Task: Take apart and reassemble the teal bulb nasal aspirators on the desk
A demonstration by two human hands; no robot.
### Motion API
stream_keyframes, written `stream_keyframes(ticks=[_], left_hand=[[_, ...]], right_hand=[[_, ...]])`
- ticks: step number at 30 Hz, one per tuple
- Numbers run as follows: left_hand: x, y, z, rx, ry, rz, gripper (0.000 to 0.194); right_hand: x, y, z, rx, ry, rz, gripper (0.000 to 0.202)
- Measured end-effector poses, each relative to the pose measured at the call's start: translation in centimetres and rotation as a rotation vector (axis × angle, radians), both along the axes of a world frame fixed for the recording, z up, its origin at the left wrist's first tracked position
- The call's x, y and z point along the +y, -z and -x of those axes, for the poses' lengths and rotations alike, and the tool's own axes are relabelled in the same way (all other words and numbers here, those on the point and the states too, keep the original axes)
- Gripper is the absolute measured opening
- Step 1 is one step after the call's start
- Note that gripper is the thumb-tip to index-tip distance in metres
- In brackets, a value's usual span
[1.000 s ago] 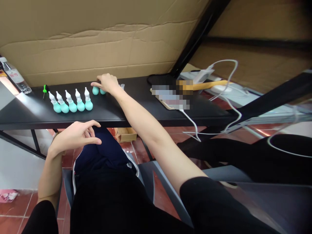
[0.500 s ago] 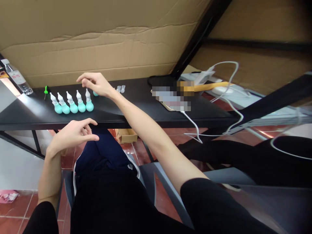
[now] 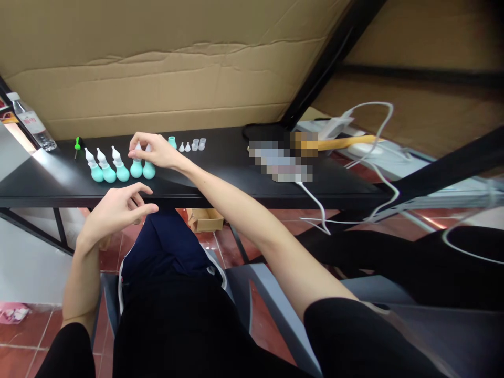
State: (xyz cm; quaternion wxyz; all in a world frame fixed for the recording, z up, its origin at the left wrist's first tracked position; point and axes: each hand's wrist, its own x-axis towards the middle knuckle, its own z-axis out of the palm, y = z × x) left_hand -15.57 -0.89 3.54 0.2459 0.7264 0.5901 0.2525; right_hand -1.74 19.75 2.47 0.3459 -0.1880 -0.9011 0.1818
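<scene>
Five teal bulb nasal aspirators with translucent white nozzles stand in a row on the black table (image 3: 220, 173). My right hand (image 3: 151, 150) reaches over the row, its fingers and thumb closed around the white nozzle of the fourth aspirator (image 3: 136, 169). Partly behind that hand is the fifth aspirator (image 3: 149, 170). To the left stand the first aspirator (image 3: 96, 173), the second aspirator (image 3: 109, 173) and the third aspirator (image 3: 122, 172), untouched. Close to the table's front edge, my left hand (image 3: 122, 209) hangs with fingers curved and apart, holding nothing.
Beyond my right wrist sit a loose teal bulb (image 3: 172, 142), small white tips (image 3: 184, 147) and clear cups (image 3: 199, 144). A green-handled screwdriver (image 3: 77, 146) and a water bottle (image 3: 33, 123) are at left. A white cable (image 3: 315, 202) hangs off the right side; a cardboard sheet (image 3: 177, 68) stands behind.
My right hand has come down from above the row to the fourth aspirator's nozzle. The loose bulb and small tips behind it now show. My left hand has barely moved.
</scene>
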Motion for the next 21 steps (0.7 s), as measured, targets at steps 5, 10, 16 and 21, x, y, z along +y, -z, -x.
stream_keyframes(ticks=[5,10,16,21], left_hand=[[0.0,0.0,0.0,-0.070,-0.066,-0.050,0.040],[-0.2,-0.3,-0.3,-0.099,-0.103,-0.051,0.037],[0.9,1.6,-0.7,-0.121,-0.221,-0.265,0.052],[1.3,3.5,-3.5,-0.291,-0.146,-0.452,0.094]], right_hand=[[1.1,1.1,-0.2,0.113,0.038,0.041,0.031],[1.8,1.4,0.0,0.195,0.035,0.022,0.035],[-2.2,0.7,-2.8,0.478,0.053,0.079,0.052],[-9.8,2.2,-7.1,0.759,0.059,0.163,0.054]])
